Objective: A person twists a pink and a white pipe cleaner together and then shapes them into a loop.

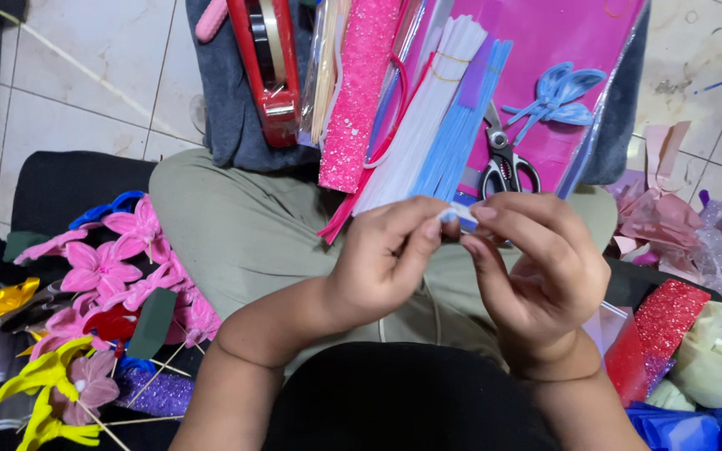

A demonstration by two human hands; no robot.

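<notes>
Both the left hand (382, 259) and right hand (536, 267) pinch closed on a thin, pale-blue fuzzy pipe-cleaner end (460, 215), perhaps already bent; light, pliable, best gripped just beside the fingertips.

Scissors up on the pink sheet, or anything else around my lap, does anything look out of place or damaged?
Nothing looks damaged. The scissors lie shut on the pink sheet, beside the blue pipe cleaners. Both hands pinch a small white piece.
</notes>
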